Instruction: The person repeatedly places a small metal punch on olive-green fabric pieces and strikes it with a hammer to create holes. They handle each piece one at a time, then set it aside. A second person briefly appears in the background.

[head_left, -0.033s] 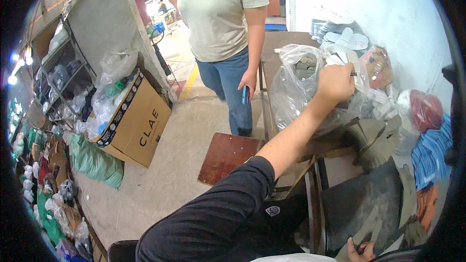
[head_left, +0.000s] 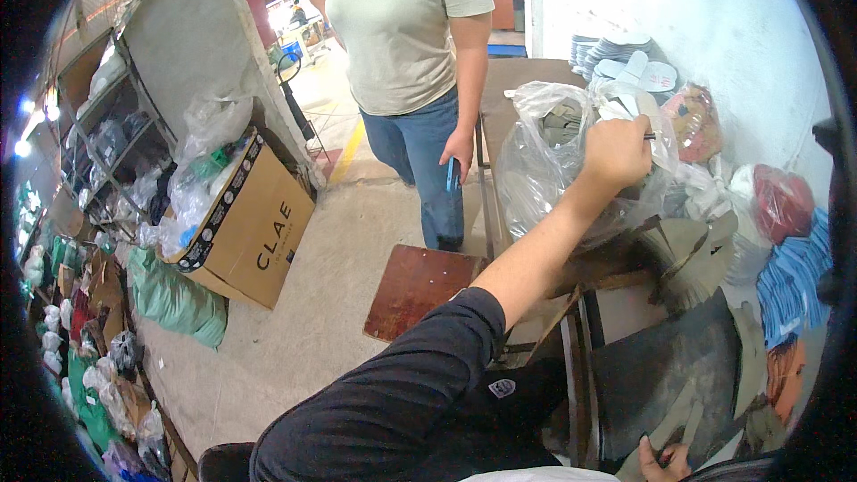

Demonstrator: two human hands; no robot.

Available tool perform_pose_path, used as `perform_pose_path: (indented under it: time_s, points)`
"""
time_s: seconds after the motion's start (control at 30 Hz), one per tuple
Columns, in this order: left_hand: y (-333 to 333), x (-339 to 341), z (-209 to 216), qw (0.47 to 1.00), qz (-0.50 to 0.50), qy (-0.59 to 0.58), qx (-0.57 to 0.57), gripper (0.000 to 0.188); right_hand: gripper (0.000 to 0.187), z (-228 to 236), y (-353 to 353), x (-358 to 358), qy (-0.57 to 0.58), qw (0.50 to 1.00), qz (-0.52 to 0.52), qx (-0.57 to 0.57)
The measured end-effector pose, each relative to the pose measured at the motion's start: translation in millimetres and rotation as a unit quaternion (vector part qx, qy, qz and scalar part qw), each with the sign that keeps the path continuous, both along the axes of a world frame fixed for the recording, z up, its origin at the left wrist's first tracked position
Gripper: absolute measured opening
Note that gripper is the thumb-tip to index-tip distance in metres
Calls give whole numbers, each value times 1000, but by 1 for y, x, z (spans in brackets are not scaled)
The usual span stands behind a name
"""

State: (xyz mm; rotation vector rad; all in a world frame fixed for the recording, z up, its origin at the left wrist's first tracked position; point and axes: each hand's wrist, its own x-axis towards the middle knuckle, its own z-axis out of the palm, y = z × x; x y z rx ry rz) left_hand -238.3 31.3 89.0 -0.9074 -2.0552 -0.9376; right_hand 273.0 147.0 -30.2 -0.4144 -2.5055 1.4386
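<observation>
My left arm reaches across to a clear plastic bag [head_left: 544, 201] on the bench. At the bag's mouth my left hand [head_left: 618, 153] is closed in a fist; a thin dark pen-like stick [head_left: 651, 136] pokes out of it. White flat pieces [head_left: 619, 107] show just behind the knuckles, and grey-green pieces [head_left: 562, 125] lie inside the bag. Low at the right edge, partly cut off, my right hand [head_left: 665, 462] has its fingers curled at the end of a grey-green strip of material [head_left: 676, 415]. A dark sheet [head_left: 661, 375] lies beside that hand.
A person [head_left: 406, 36] stands across from me, holding a blue phone [head_left: 453, 174]. Light blue insoles [head_left: 659, 77], a red bundle [head_left: 783, 203] and blue striped pieces [head_left: 793, 281] line the wall. A brown board [head_left: 420, 293] and a large cardboard box [head_left: 254, 232] stand left of the bench.
</observation>
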Motion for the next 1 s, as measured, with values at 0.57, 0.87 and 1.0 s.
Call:
perform_pose_path:
  time_s: [0.57, 0.87, 1.0]
  points:
    - [-4, 5, 2, 1000, 0, -9, -18, 19, 38, 57, -22, -19, -126, 976, 79, 162]
    - [-3, 2, -1, 1000, -3, -10, -12, 20, 38, 76, -21, -10, -75, 905, 192, 371]
    - [-2, 0, -1, 1000, -8, -1, -6, 20, 65, 70, -12, -10, -83, 880, 232, 406]
